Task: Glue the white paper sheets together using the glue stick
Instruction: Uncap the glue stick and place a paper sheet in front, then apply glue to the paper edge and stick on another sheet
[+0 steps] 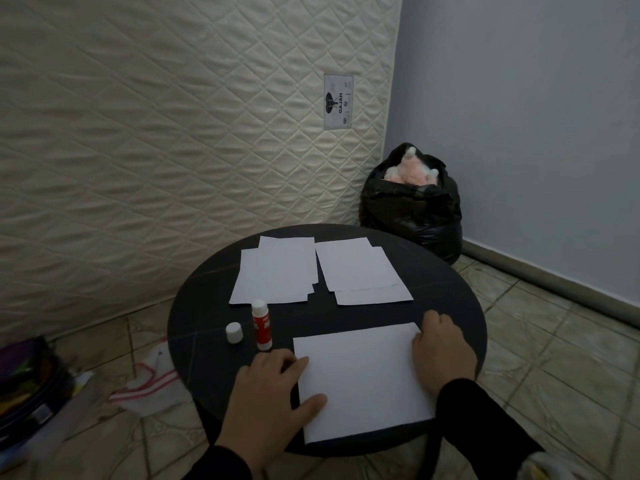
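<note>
While the left hand (273,386) and right hand (441,355) lie spread flat on opposite edges of the near sheet (360,379), likely pinning it, the uncapped glue stick (261,323) stands within reach on the bench (450,299); its cap (234,332) sits beside it.

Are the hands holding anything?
Nothing is gripped. The left hand and right hand rest on the side edges of the near white paper sheet.
</note>
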